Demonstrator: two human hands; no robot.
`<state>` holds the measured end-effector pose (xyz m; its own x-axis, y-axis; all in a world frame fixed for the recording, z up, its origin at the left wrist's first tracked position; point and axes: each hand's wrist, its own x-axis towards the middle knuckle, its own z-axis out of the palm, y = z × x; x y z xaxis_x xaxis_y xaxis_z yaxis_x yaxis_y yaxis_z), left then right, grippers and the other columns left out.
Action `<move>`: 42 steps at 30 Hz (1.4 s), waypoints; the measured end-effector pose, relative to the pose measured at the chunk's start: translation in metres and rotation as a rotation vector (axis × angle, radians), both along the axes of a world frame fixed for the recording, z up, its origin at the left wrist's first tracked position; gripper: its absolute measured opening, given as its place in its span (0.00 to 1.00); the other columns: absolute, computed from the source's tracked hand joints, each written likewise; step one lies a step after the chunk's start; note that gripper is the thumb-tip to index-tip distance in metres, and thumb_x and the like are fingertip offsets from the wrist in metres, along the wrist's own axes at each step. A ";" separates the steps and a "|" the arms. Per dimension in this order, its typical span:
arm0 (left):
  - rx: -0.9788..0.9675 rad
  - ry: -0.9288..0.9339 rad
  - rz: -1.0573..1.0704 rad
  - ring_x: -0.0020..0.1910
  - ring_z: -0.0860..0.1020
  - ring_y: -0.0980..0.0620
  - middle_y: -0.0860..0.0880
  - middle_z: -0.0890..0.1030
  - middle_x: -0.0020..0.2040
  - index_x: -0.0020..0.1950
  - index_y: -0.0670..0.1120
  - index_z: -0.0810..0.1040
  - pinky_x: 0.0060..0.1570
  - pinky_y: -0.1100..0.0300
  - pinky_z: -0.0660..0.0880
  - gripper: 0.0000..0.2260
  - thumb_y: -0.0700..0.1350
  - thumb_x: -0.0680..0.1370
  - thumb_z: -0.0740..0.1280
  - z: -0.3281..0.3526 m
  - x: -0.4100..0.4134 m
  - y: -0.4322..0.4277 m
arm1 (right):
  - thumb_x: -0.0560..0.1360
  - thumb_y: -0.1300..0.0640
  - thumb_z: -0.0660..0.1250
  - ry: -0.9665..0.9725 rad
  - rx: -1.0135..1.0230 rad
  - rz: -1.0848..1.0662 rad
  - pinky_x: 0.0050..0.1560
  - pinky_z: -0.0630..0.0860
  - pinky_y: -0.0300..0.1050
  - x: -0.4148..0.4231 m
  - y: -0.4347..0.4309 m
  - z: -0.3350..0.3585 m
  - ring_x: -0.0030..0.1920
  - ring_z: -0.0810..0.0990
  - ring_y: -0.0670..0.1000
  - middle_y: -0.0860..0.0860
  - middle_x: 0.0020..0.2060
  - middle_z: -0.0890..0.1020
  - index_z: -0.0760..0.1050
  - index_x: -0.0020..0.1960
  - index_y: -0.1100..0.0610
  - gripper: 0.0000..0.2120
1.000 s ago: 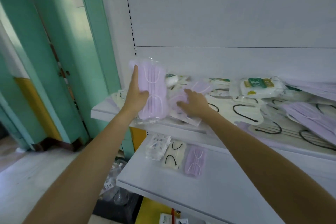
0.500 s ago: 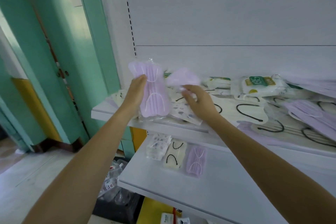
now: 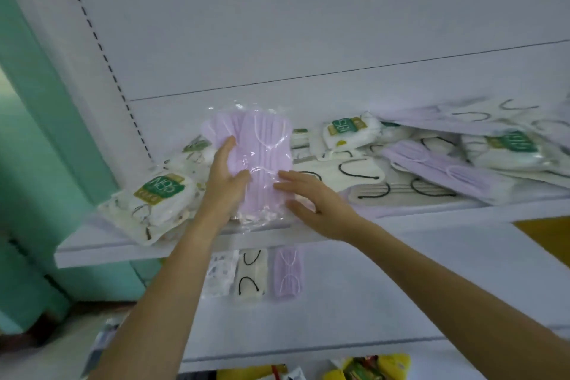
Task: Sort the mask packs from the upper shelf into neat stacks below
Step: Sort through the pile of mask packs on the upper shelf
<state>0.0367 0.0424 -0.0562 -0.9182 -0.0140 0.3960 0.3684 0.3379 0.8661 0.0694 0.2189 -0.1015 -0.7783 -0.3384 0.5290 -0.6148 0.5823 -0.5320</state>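
Left hand [image 3: 223, 182]: I grip the lilac mask packs [image 3: 265, 145], standing them upright at the front edge of the upper shelf [image 3: 101, 253] so their edges line up.
Right hand [image 3: 311, 203]: my fingers are straight and spread, pressing the packs' lower right side to square them.
Destination: probably the lilac stack [image 3: 288, 274] on the lower shelf [image 3: 370, 302], beside the cream stack [image 3: 250, 276], which keeps the colours apart.

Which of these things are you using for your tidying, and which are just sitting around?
For the job:
purple mask packs in the left hand, right hand touching them
jumbled packs on the upper shelf
three small stacks on the lower shelf

Just lying about:
yellow packets at the bottom
green door frame
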 end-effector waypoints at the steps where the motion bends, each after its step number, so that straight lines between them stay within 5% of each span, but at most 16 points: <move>1: 0.028 0.028 -0.039 0.58 0.69 0.71 0.56 0.64 0.71 0.75 0.49 0.61 0.55 0.70 0.70 0.29 0.30 0.76 0.59 -0.001 0.001 0.010 | 0.76 0.50 0.59 0.040 -0.050 -0.092 0.67 0.59 0.37 0.005 0.015 0.002 0.68 0.67 0.48 0.50 0.66 0.72 0.75 0.64 0.56 0.19; 3: 0.065 0.058 -0.130 0.40 0.71 0.77 0.56 0.66 0.69 0.73 0.49 0.63 0.41 0.76 0.71 0.29 0.27 0.75 0.57 -0.001 0.001 0.034 | 0.75 0.51 0.59 0.087 -0.113 -0.325 0.65 0.60 0.38 0.012 0.053 0.010 0.66 0.69 0.53 0.54 0.65 0.74 0.75 0.63 0.59 0.20; 8: 0.135 0.020 -0.145 0.28 0.71 0.71 0.56 0.76 0.58 0.65 0.45 0.73 0.32 0.77 0.67 0.22 0.29 0.76 0.53 -0.001 0.015 0.096 | 0.76 0.60 0.62 -0.049 0.040 -0.801 0.63 0.62 0.48 0.011 0.171 0.022 0.67 0.66 0.60 0.60 0.66 0.70 0.67 0.68 0.61 0.21; 13: 0.113 0.000 -0.090 0.33 0.72 0.75 0.56 0.73 0.57 0.67 0.44 0.72 0.32 0.81 0.66 0.20 0.33 0.78 0.53 -0.003 0.027 0.145 | 0.76 0.50 0.60 -0.364 0.326 -1.012 0.72 0.52 0.56 0.001 0.265 0.034 0.74 0.53 0.60 0.58 0.73 0.58 0.53 0.75 0.58 0.31; 16: 0.083 0.018 -0.043 0.56 0.71 0.63 0.51 0.72 0.64 0.68 0.44 0.71 0.44 0.79 0.67 0.18 0.36 0.79 0.60 -0.011 0.034 0.180 | 0.75 0.43 0.61 -0.376 0.423 -1.023 0.69 0.55 0.55 -0.002 0.283 0.038 0.70 0.60 0.62 0.61 0.69 0.66 0.59 0.72 0.59 0.32; 20: 0.059 0.035 0.045 0.68 0.67 0.52 0.48 0.70 0.68 0.70 0.42 0.69 0.65 0.64 0.64 0.20 0.35 0.77 0.62 -0.028 0.040 0.228 | 0.75 0.53 0.61 -0.048 0.470 -0.958 0.65 0.59 0.51 0.005 0.280 0.029 0.61 0.69 0.60 0.60 0.57 0.75 0.74 0.60 0.60 0.17; 26: 0.044 -0.131 0.187 0.70 0.66 0.49 0.45 0.66 0.72 0.72 0.43 0.65 0.62 0.65 0.60 0.20 0.42 0.81 0.60 -0.026 0.047 0.266 | 0.76 0.58 0.61 0.162 0.045 -0.731 0.45 0.66 0.48 0.031 0.268 0.017 0.47 0.77 0.60 0.59 0.45 0.79 0.77 0.47 0.63 0.10; 29: 0.092 -0.162 0.125 0.62 0.73 0.47 0.47 0.75 0.59 0.59 0.46 0.75 0.55 0.61 0.66 0.12 0.49 0.81 0.59 -0.017 0.049 0.277 | 0.77 0.57 0.62 0.057 -0.191 -0.458 0.44 0.68 0.47 0.054 0.255 0.017 0.46 0.77 0.56 0.55 0.46 0.81 0.76 0.48 0.61 0.08; 31: 0.121 -0.169 0.094 0.53 0.75 0.49 0.48 0.76 0.51 0.51 0.46 0.76 0.49 0.61 0.69 0.09 0.50 0.80 0.61 -0.013 0.050 0.281 | 0.78 0.56 0.62 -0.025 -0.110 -0.238 0.48 0.69 0.45 0.069 0.242 0.012 0.50 0.78 0.54 0.53 0.49 0.81 0.77 0.52 0.59 0.09; 35: -0.008 -0.072 0.091 0.53 0.76 0.48 0.47 0.78 0.54 0.61 0.43 0.74 0.48 0.63 0.70 0.16 0.34 0.74 0.64 -0.020 0.049 0.272 | 0.79 0.52 0.61 -0.035 0.089 -0.023 0.56 0.66 0.39 0.079 0.233 0.002 0.58 0.76 0.54 0.54 0.58 0.79 0.76 0.61 0.59 0.15; 37: -0.027 -0.041 0.110 0.59 0.73 0.50 0.49 0.74 0.61 0.68 0.43 0.69 0.52 0.66 0.67 0.23 0.30 0.73 0.62 -0.023 0.048 0.260 | 0.78 0.52 0.62 0.001 0.081 -0.164 0.60 0.62 0.39 0.072 0.245 0.004 0.63 0.73 0.55 0.54 0.63 0.76 0.72 0.66 0.58 0.18; 39: -0.027 -0.019 0.094 0.67 0.63 0.59 0.55 0.64 0.67 0.76 0.45 0.57 0.55 0.73 0.61 0.32 0.29 0.74 0.61 -0.023 0.049 0.247 | 0.77 0.49 0.62 -0.080 0.284 -0.369 0.68 0.56 0.46 0.061 0.261 0.003 0.69 0.65 0.56 0.53 0.69 0.69 0.64 0.71 0.55 0.25; 42: -0.044 -0.015 0.050 0.71 0.56 0.61 0.54 0.56 0.74 0.77 0.46 0.49 0.59 0.75 0.55 0.36 0.27 0.74 0.60 -0.024 0.048 0.232 | 0.75 0.45 0.60 -0.233 0.490 -0.505 0.67 0.57 0.51 0.056 0.272 0.004 0.67 0.66 0.56 0.51 0.64 0.72 0.67 0.67 0.53 0.22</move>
